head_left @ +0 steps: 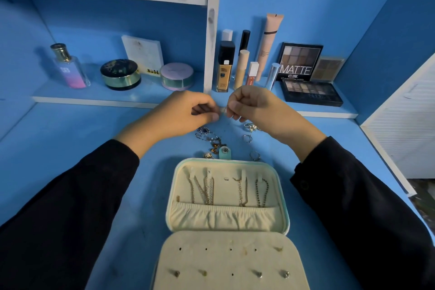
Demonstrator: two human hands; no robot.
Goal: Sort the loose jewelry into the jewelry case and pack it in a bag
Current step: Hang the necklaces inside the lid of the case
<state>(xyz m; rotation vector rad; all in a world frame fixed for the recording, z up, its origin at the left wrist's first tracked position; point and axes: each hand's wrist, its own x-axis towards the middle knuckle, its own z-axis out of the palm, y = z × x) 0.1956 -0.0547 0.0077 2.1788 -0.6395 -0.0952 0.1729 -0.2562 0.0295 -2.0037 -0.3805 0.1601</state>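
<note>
Beyond the case (228,218), left hand (186,113) and right hand (254,108) pinch one tiny piece (223,110), kind unclear; sorting looks half done, and the piece likely goes into the case next.

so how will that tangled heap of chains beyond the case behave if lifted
The tangled heap of silver and gold chains looks thin-linked, so probably floppy and light. Its strands overlap, so lifting one likely drags others along.
</note>
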